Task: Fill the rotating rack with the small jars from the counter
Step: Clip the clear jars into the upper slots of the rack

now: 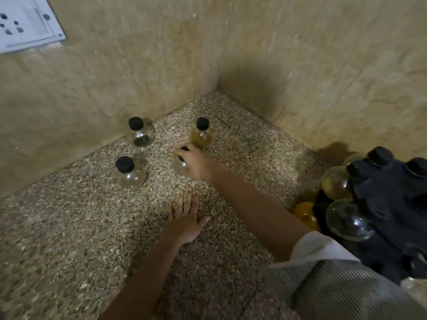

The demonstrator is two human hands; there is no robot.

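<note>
Several small round glass jars with black caps stand on the speckled counter (69, 227). My right hand (196, 162) grips one jar (179, 166) by its capped neck; the jar's base looks to be on the counter. Just behind it stands a jar of yellow liquid (201, 135). Two clear jars stand further left, one near the wall (140, 132), one nearer me (129, 173). My left hand (187, 218) rests flat on the counter, fingers straight, holding nothing. The black rotating rack (390, 199) at the right edge holds several jars, including a yellowish one (335, 183) and a clear one (346, 220).
Beige tiled walls meet in a corner (221, 72) right behind the jars. A white socket plate (25, 21) is on the left wall, high up. My striped sleeve (335, 289) covers the lower right.
</note>
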